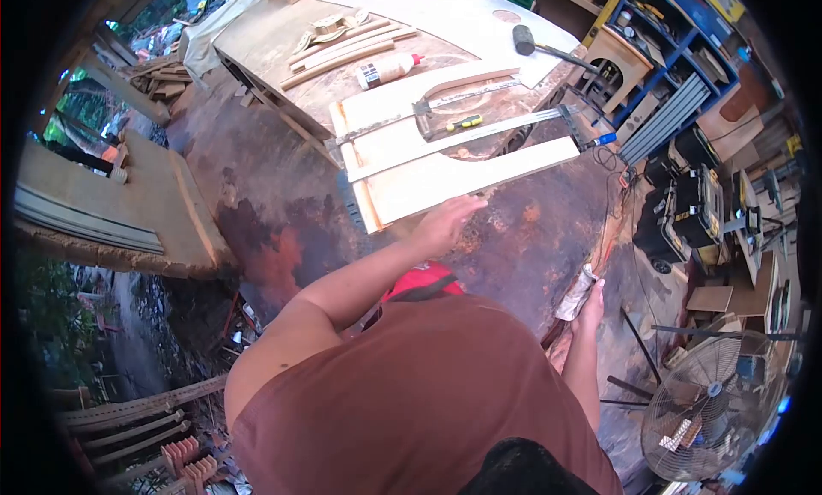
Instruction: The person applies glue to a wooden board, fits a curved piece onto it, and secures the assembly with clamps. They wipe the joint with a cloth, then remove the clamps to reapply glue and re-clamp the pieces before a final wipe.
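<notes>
Brown shirt [411, 384] fills the near field. Left hand [443, 224] lies open, fingers spread, flat on the near edge of the clamped wooden panel [428, 187]; I log no grasp. Right hand [591, 307], right of the panel and nearer me, is closed around a whitish crumpled roll [575, 291]. Two bar clamps [497, 130] cross the panel, and a yellow-handled screwdriver [463, 123] rests on it. Beyond the panel I note a glue bottle [390, 69] and a rubber mallet [524, 39].

No writing can be read anywhere in view. The glue bottle [390, 69] carries a label, but its print is too small to read.
</notes>
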Action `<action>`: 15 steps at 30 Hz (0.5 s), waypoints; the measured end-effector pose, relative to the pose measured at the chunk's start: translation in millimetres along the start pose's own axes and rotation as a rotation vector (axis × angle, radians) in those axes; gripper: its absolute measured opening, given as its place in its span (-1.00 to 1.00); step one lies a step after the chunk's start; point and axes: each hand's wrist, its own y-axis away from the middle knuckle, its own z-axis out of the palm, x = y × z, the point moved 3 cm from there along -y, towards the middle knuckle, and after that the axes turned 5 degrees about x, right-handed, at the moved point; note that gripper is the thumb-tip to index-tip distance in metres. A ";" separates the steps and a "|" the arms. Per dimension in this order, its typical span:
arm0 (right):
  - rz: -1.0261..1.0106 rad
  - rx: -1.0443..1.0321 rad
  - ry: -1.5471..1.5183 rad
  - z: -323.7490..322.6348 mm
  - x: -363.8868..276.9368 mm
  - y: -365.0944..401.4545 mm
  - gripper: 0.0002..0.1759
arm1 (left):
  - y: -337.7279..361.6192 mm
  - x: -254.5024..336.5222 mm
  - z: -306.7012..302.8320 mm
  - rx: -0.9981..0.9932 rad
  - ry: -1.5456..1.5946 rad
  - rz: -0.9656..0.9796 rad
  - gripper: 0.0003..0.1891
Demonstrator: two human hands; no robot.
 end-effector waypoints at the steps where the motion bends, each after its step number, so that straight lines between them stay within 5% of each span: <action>1: 0.031 0.015 0.000 -2.2 -2.4 -15.6 -0.43 | -8.5 -0.5 7.7 0.084 -0.101 0.077 -0.63; 5: 0.020 0.105 0.101 -6.2 -19.8 -79.3 -0.25 | -50.7 -14.4 34.7 0.090 -0.184 0.054 -0.64; 7: 0.035 0.049 0.180 -3.1 -40.1 -103.7 -0.17 | -81.4 -25.9 55.4 -0.250 -0.076 -0.174 -0.71; 8: 0.027 0.061 0.189 -5.2 -48.6 -116.2 -0.17 | -97.6 -34.0 69.4 -0.253 -0.060 -0.169 -0.71; 15: 0.143 0.215 0.205 -22.1 -107.6 -186.4 -0.13 | -204.6 -45.8 131.9 0.114 0.198 0.059 -0.82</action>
